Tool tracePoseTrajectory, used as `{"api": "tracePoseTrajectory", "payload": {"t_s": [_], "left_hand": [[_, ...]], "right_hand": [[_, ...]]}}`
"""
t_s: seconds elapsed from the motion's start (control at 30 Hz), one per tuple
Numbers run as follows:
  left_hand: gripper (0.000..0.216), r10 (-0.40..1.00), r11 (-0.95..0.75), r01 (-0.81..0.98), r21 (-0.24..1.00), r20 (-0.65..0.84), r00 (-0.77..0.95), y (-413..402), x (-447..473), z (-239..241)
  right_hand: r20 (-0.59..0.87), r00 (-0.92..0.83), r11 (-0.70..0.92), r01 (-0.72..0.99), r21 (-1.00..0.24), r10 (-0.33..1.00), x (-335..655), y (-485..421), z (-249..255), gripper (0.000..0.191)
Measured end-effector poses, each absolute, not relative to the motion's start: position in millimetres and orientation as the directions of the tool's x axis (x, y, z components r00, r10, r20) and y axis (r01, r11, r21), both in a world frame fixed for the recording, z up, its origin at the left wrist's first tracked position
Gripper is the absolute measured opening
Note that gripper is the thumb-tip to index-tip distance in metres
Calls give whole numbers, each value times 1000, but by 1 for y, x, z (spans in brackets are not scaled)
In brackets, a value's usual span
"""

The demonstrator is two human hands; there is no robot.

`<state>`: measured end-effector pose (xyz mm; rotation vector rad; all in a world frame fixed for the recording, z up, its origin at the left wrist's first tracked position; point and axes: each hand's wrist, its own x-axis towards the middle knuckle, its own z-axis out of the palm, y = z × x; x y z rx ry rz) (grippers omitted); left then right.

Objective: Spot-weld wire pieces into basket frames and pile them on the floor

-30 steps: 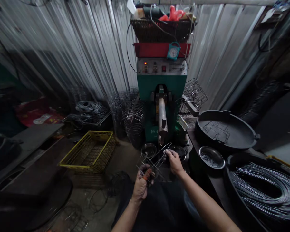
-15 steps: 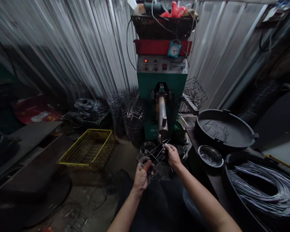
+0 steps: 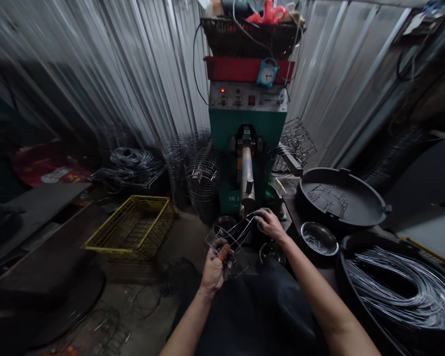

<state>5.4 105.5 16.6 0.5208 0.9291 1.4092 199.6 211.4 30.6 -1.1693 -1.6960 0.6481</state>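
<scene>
My left hand (image 3: 215, 262), an orange cover on its thumb, is closed around a wire frame (image 3: 233, 241) of thin straight rods. The frame is tilted just below the blunt metal tip of a machine's arm (image 3: 247, 175). My right hand (image 3: 270, 223) is to the right of that tip, fingers bent together on a thin curved wire at the frame's upper end. Whether this wire is joined to the frame cannot be made out. The green machine (image 3: 233, 126) stands straight ahead, its red lamp lit. Small round bowls (image 3: 224, 225) sit under the arm.
At left is a yellow wire basket (image 3: 128, 247). Coiled wire rings (image 3: 203, 173) stand beside the machine. On the right are a black round pan (image 3: 341, 190), a metal bowl (image 3: 321, 240) of short pieces, and a tub of long bent wires (image 3: 404, 291).
My right hand has moved slightly right and up, and a bowl below it now shows. My left hand keeps hold of the wire frame. The whole view has shifted a little.
</scene>
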Motion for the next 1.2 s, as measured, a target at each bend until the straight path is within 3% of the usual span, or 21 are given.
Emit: {"api": "tracePoseTrajectory", "payload": {"t_s": [0.07, 0.13, 0.7, 1.2], "left_hand": [[43, 966, 140, -600, 788, -242, -92, 106, 6, 16], [43, 965, 141, -598, 789, -244, -94, 106, 6, 16], [43, 971, 121, -583, 804, -217, -98, 108, 4, 15], [46, 978, 87, -575, 813, -178, -104, 127, -17, 19]], "right_hand": [[389, -266, 470, 444, -763, 882, 206, 219, 36, 18], [371, -327, 489, 446, -750, 869, 209, 223, 38, 16], [389, -334, 509, 463, -726, 858, 211, 229, 32, 18], [367, -300, 473, 544, -692, 881, 191, 240, 37, 8]]}}
